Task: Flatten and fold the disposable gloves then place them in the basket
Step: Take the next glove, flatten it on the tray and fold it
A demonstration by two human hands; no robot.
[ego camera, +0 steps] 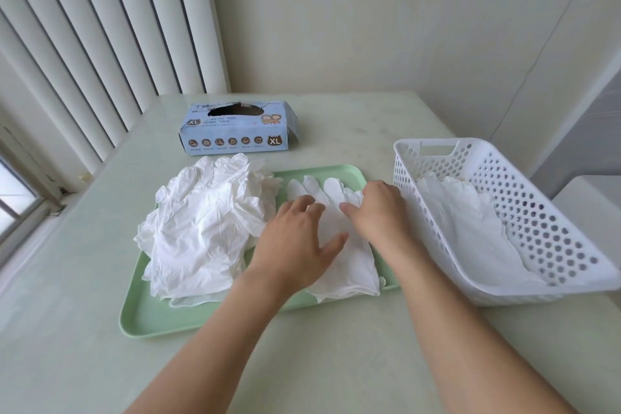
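Observation:
A white disposable glove (349,267) lies flat on the right part of a green tray (158,319), its fingers pointing away from me. My left hand (295,239) presses on its palm area with fingers spread. My right hand (379,208) lies on the glove's right side near the finger bases, fingers mostly straight. A crumpled pile of white gloves (205,228) fills the tray's left part. The white perforated basket (537,208) stands to the right of the tray and holds folded white gloves (470,232).
A blue glove box (235,131) marked XL with a torn top opening sits behind the tray. The pale table (336,363) meets a wall at the back, vertical blinds and a window sill on the left.

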